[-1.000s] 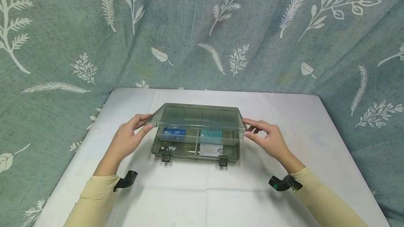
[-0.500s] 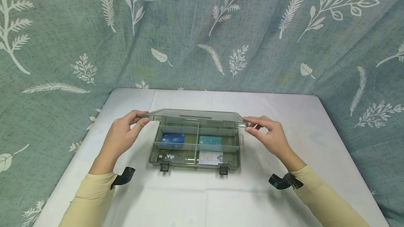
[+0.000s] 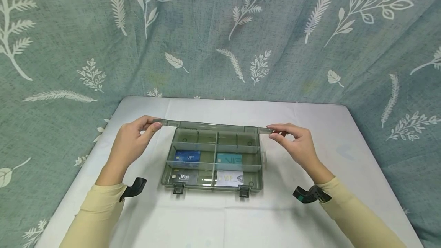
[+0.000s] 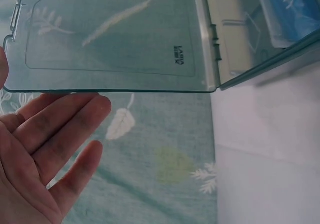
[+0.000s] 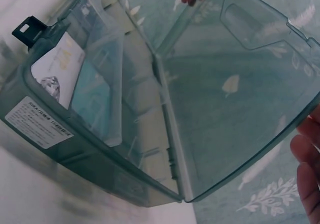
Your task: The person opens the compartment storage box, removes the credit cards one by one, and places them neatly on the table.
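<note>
A transparent green-grey plastic storage box (image 3: 237, 139) lies on the table with its hinged lid (image 3: 213, 126) raised about upright, seen nearly edge-on from the head. My left hand (image 3: 132, 141) pinches the lid's left corner between thumb and fingers. At the opposite corner, my right hand (image 3: 294, 142) pinches it too. Dividers split the inside into compartments. A blue VIP card (image 3: 187, 157) and a teal card (image 3: 229, 159) lie in the middle row. In the front row are a dark Vip card (image 3: 184, 177) and a white one (image 3: 229, 178).
Two dark latches, the left latch (image 3: 178, 189) and the right latch (image 3: 244, 192), hang at the box's front edge. A white cloth covers the table (image 3: 193, 225). Behind it hangs a green leaf-patterned curtain (image 3: 206, 30). The box's side bears a white printed label (image 5: 39, 123).
Both hands have lifted the lid's free edge, swinging it from a slant over the box to about upright. The box has slid slightly toward me, and all the compartments now show.
</note>
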A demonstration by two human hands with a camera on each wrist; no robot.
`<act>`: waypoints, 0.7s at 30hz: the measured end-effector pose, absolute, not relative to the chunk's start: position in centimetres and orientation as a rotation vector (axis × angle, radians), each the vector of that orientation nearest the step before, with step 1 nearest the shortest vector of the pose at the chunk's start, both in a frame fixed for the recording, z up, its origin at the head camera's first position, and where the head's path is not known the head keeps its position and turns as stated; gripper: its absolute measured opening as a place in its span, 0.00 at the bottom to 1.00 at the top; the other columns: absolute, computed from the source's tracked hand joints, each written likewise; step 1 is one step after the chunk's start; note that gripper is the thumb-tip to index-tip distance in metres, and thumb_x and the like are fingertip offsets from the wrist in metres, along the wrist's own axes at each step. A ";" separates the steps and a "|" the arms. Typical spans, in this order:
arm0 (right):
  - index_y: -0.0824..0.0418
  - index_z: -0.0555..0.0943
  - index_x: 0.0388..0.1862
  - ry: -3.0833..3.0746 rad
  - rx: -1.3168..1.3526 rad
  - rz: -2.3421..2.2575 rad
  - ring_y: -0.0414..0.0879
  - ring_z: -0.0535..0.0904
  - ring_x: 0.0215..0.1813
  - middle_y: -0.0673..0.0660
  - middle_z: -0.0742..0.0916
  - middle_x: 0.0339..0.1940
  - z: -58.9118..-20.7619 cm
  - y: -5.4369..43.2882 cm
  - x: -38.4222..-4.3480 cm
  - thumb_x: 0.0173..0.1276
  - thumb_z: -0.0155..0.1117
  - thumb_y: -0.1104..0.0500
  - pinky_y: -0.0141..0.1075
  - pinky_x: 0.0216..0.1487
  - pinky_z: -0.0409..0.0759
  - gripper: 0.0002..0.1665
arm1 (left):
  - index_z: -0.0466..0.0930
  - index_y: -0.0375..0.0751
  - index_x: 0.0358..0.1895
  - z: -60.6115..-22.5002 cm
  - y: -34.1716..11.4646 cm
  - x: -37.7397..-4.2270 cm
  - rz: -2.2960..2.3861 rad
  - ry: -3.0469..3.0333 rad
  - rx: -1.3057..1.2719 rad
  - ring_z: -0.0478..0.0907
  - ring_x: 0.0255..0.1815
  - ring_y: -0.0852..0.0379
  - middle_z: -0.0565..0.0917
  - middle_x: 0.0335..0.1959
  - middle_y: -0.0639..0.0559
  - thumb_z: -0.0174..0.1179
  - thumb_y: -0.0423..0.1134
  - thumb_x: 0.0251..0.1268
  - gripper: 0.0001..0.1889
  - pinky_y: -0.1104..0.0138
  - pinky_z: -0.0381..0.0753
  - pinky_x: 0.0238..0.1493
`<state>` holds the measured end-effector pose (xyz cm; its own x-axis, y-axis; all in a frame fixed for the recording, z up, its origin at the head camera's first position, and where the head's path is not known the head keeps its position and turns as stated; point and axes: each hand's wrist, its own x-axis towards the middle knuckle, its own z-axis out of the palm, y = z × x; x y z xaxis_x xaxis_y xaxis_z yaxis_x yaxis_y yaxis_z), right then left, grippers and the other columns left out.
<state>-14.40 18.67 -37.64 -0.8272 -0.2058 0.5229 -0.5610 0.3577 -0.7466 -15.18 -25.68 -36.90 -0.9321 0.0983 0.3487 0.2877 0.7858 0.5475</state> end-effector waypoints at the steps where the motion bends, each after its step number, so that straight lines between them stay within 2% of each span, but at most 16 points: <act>1: 0.71 0.88 0.47 -2.276 0.675 1.457 0.36 0.79 0.41 0.64 0.89 0.38 -37.6 18.7 -14.5 0.62 0.70 0.75 0.29 0.42 0.78 0.14 | 0.85 0.44 0.54 -36.8 -25.7 -15.3 -0.889 -2.675 -0.297 0.85 0.44 0.40 0.90 0.42 0.46 0.55 0.54 0.79 0.19 0.43 0.81 0.43; 4: 0.70 0.88 0.47 -2.237 0.680 1.467 0.36 0.79 0.41 0.62 0.88 0.37 -37.8 18.7 -14.9 0.63 0.70 0.75 0.29 0.43 0.78 0.13 | 0.85 0.42 0.53 -36.7 -25.7 -15.5 -0.873 -2.674 -0.299 0.85 0.41 0.41 0.90 0.42 0.44 0.53 0.54 0.79 0.20 0.47 0.80 0.39; 9: 0.68 0.88 0.48 -2.165 0.684 1.482 0.36 0.80 0.43 0.61 0.88 0.39 -38.4 18.7 -15.8 0.63 0.70 0.76 0.28 0.45 0.79 0.15 | 0.86 0.40 0.52 -36.7 -25.7 -15.9 -0.893 -2.643 -0.303 0.85 0.44 0.36 0.90 0.43 0.41 0.49 0.53 0.82 0.22 0.45 0.80 0.41; 11: 0.70 0.87 0.48 -2.143 0.690 1.468 0.35 0.80 0.45 0.64 0.88 0.40 -37.9 18.3 -15.7 0.63 0.69 0.77 0.27 0.46 0.79 0.15 | 0.86 0.39 0.53 -36.7 -25.8 -16.0 -0.928 -2.614 -0.297 0.84 0.49 0.34 0.90 0.44 0.39 0.51 0.52 0.81 0.21 0.40 0.80 0.47; 14: 0.75 0.85 0.48 -2.119 0.702 1.449 0.33 0.80 0.46 0.68 0.87 0.42 -36.9 17.8 -15.5 0.63 0.67 0.79 0.26 0.46 0.79 0.14 | 0.88 0.40 0.54 -36.5 -25.9 -16.2 -0.979 -2.558 -0.278 0.85 0.50 0.36 0.89 0.46 0.40 0.57 0.49 0.78 0.18 0.42 0.81 0.49; 17: 0.76 0.84 0.48 -2.096 0.711 1.451 0.34 0.80 0.47 0.70 0.86 0.45 -36.5 17.4 -15.7 0.64 0.65 0.80 0.26 0.47 0.79 0.13 | 0.89 0.44 0.54 -36.3 -25.8 -16.4 -1.024 -2.496 -0.250 0.87 0.47 0.45 0.89 0.47 0.43 0.63 0.48 0.73 0.15 0.57 0.84 0.45; 19: 0.76 0.83 0.48 -2.074 0.718 1.472 0.35 0.80 0.48 0.71 0.86 0.46 -36.3 17.2 -15.9 0.64 0.64 0.80 0.27 0.49 0.79 0.14 | 0.90 0.46 0.54 -36.1 -25.7 -16.5 -1.057 -2.463 -0.237 0.87 0.43 0.57 0.90 0.47 0.45 0.65 0.47 0.72 0.14 0.69 0.81 0.37; 21: 0.76 0.84 0.48 -2.054 0.728 1.479 0.35 0.80 0.49 0.71 0.86 0.47 -36.2 17.0 -16.2 0.64 0.64 0.81 0.27 0.50 0.79 0.14 | 0.90 0.48 0.53 -36.0 -25.5 -16.6 -1.101 -2.428 -0.220 0.84 0.40 0.68 0.90 0.47 0.47 0.66 0.46 0.71 0.13 0.76 0.75 0.31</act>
<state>-16.20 17.01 -36.20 -0.7307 -0.1310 0.6700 -0.6770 0.2662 -0.6862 -16.56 -25.51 -36.00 -0.8803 -0.0435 0.4724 0.3267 0.6666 0.6701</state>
